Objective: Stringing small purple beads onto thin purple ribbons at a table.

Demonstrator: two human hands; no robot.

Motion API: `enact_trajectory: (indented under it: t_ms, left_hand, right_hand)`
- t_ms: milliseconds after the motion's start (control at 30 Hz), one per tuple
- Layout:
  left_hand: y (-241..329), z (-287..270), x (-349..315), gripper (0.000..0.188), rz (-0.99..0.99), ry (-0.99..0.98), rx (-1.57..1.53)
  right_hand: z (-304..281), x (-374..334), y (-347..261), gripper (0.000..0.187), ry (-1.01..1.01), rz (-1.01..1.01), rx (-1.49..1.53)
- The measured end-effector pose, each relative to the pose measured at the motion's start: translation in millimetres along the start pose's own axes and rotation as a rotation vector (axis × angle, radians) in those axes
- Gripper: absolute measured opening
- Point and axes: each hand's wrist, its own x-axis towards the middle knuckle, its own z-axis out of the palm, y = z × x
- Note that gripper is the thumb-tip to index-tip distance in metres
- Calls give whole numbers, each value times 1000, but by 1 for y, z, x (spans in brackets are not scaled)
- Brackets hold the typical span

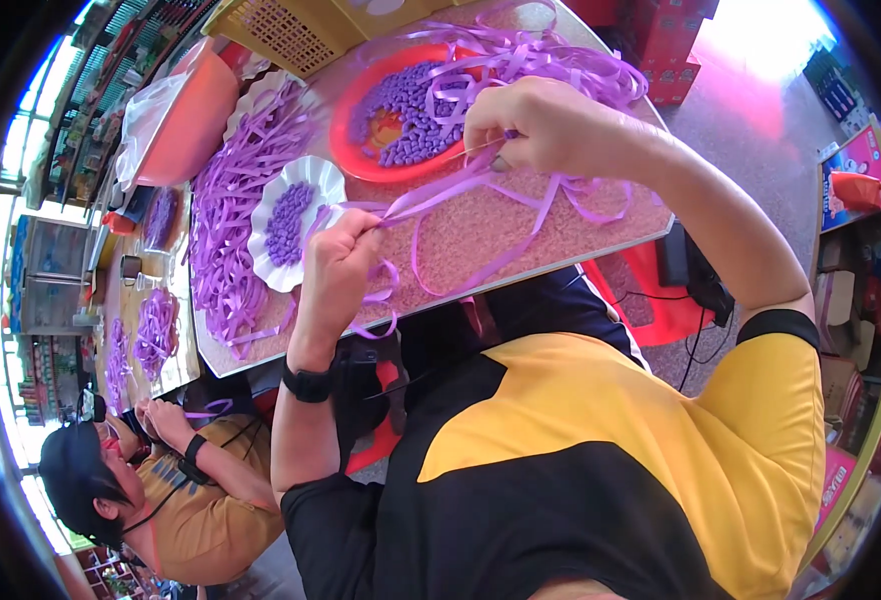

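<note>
A purple ribbon (436,193) is stretched between my two hands above the table, and its loose loops hang toward the near edge. My left hand (344,262) pinches one part of it, beside a white scalloped dish (261,225) of small purple beads (289,222). My right hand (541,125) is closed on the other part, at the right side of a red bowl (343,145) holding more purple beads (411,150). Something small and purple shows at my right fingertips; I cannot make out whether it is a bead.
Heaps of purple ribbon (226,235) lie on the table's left, with more ribbon (586,65) across the far side. A yellow basket (286,35) and a pink tub (201,120) stand beyond. At lower left, another person (211,520) handles ribbon at a neighbouring table. A red stool (651,300) stands right.
</note>
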Motion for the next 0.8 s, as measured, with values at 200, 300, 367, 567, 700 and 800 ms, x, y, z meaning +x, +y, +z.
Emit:
enact_trajectory:
  t_ms: [200, 300, 367, 567, 700, 800]
  left_hand:
    - [-10, -9, -24, 13, -135, 26, 249]
    - [-17, -3, -32, 12, -117, 54, 313]
    - [-16, -2, -36, 11, -96, 73, 373]
    - [-15, -1, -39, 8, -44, 132, 537]
    - [-18, -2, -38, 8, 24, 143, 574]
    - [-17, 0, -32, 9, 111, 168, 560]
  right_hand:
    - [23, -35, -11, 16, -100, -140, -227]
    - [38, -45, -4, 11, -147, -122, -342]
    - [37, -45, 0, 11, -190, -86, -394]
    - [-36, -18, 29, 7, 251, 123, -33]
    - [-69, 8, 73, 15, 375, -626, 922]
    - [-107, 0, 17, 10, 347, -489, 1288]
